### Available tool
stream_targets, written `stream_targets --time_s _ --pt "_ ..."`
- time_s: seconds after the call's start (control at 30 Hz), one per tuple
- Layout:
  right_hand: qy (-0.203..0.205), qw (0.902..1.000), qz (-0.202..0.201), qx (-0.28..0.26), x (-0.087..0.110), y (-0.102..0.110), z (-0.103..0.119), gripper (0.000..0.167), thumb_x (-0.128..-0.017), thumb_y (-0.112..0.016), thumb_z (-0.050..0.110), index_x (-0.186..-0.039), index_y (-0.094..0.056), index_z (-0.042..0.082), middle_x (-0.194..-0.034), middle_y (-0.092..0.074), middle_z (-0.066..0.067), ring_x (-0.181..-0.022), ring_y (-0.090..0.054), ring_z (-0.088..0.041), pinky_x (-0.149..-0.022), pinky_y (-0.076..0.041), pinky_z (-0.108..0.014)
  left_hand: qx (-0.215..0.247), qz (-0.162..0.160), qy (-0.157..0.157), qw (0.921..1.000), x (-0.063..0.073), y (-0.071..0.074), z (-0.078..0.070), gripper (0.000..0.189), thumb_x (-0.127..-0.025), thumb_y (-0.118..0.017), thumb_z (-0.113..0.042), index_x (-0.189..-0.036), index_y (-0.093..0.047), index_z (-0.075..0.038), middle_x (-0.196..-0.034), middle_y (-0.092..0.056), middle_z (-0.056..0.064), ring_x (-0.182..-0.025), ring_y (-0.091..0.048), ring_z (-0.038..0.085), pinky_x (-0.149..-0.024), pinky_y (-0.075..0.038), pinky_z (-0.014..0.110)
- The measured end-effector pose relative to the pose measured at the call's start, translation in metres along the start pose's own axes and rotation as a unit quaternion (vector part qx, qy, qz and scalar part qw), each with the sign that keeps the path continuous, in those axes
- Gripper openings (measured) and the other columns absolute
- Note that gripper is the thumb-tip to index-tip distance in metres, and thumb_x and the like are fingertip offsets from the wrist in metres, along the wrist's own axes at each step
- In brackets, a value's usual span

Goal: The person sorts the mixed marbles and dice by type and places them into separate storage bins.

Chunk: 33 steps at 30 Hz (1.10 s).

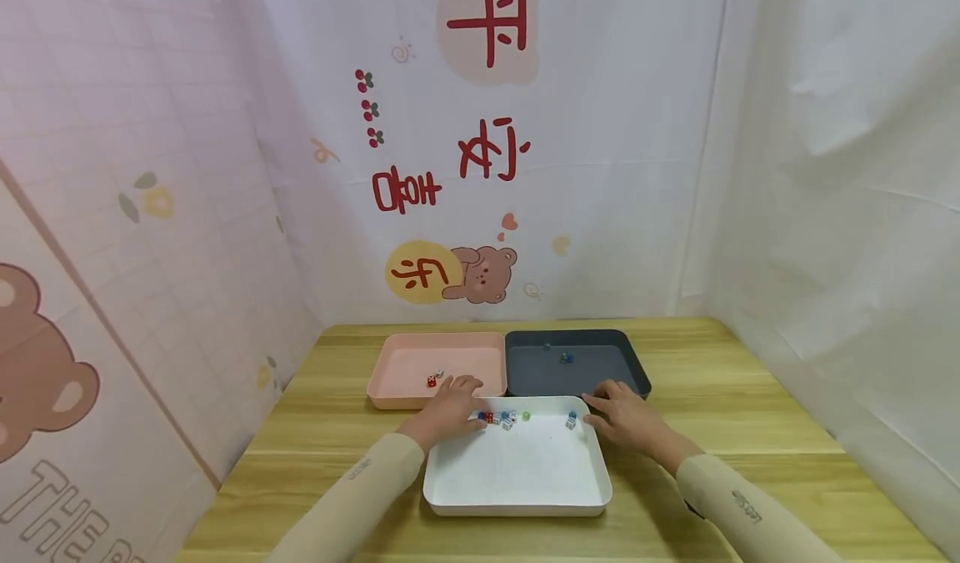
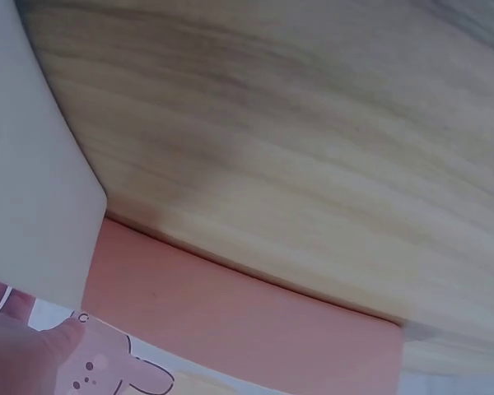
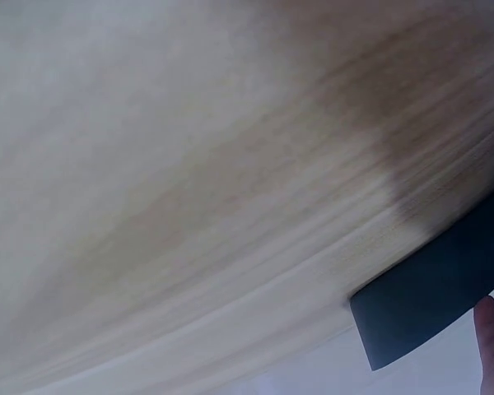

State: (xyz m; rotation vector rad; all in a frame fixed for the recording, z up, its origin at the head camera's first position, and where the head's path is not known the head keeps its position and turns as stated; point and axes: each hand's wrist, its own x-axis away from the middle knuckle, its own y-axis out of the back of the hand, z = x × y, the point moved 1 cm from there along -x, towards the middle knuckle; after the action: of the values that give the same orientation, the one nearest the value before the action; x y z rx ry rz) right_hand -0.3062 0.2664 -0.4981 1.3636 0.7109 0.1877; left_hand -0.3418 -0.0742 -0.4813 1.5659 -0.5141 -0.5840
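A white tray [image 1: 521, 471] stands nearest, with several small dice [image 1: 507, 423] in red, white and blue along its far side. A green die [image 1: 527, 416] lies just right of them. My left hand [image 1: 447, 414] is over the tray's far left corner, thumb and fingers spread beside the leftmost dice. At the far right corner, my right hand [image 1: 630, 419] has its fingers extended toward the rim, close to a blue die and a white die [image 1: 571, 423]. Neither hand shows a die in its grasp. The wrist views catch only parts of the hands.
Behind the white tray are a pink tray [image 1: 450, 350] holding a red die [image 1: 431, 382] and a whitish one, and a dark tray [image 1: 536, 371] with a few dark dice [image 1: 567, 359]. All stand on a wooden table [image 1: 300, 463] enclosed by printed cloth [image 1: 615, 171].
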Motion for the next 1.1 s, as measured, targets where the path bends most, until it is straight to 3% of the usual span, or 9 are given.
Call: stream_targets --time_s 0.53,0.7,0.87,1.1 --pt "-0.025 0.9995 0.012 -0.012 0.015 0.005 -0.006 0.043 -0.096 -0.067 0.029 -0.129 -0.066 0.002 -0.11 -0.058 -0.015 -0.097 -0.055 -0.031 -0.084 -0.05 -0.048 0.032 -0.01 0.017 0.9993 -0.014 -0.015 -0.012 0.018 -0.087 -0.077 -0.034 -0.102 -0.077 -0.024 -0.139 -0.053 0.01 -0.135 -0.039 0.03 -0.115 -0.024 0.056" --pt "-0.018 0.9995 0.012 -0.025 0.009 0.002 -0.003 0.043 -0.096 -0.066 0.028 -0.13 -0.064 0.001 -0.112 -0.058 -0.017 -0.098 -0.055 -0.032 -0.084 -0.049 -0.049 0.049 -0.043 0.011 0.9978 -0.006 -0.012 -0.008 0.012 -0.088 -0.077 -0.03 -0.096 -0.078 -0.021 -0.134 -0.056 0.014 -0.131 -0.042 0.033 -0.113 -0.026 0.058" --pt "0.002 0.9993 0.013 -0.034 0.001 0.0 0.0 0.044 -0.097 -0.065 0.029 -0.131 -0.064 0.001 -0.113 -0.058 -0.018 -0.099 -0.055 -0.033 -0.085 -0.049 -0.049 0.045 -0.052 0.021 0.9974 0.0 -0.01 -0.004 0.008 -0.088 -0.076 -0.027 -0.092 -0.077 -0.02 -0.131 -0.057 0.014 -0.13 -0.044 0.033 -0.112 -0.027 0.057" --pt "-0.017 0.9994 0.022 -0.02 -0.001 -0.001 0.001 0.043 -0.096 -0.067 0.028 -0.13 -0.065 0.002 -0.113 -0.058 -0.017 -0.1 -0.056 -0.033 -0.086 -0.05 -0.049 0.064 -0.066 0.014 0.9957 0.005 -0.005 -0.001 0.011 -0.087 -0.076 -0.029 -0.092 -0.077 -0.019 -0.133 -0.056 0.013 -0.13 -0.043 0.03 -0.113 -0.028 0.05"
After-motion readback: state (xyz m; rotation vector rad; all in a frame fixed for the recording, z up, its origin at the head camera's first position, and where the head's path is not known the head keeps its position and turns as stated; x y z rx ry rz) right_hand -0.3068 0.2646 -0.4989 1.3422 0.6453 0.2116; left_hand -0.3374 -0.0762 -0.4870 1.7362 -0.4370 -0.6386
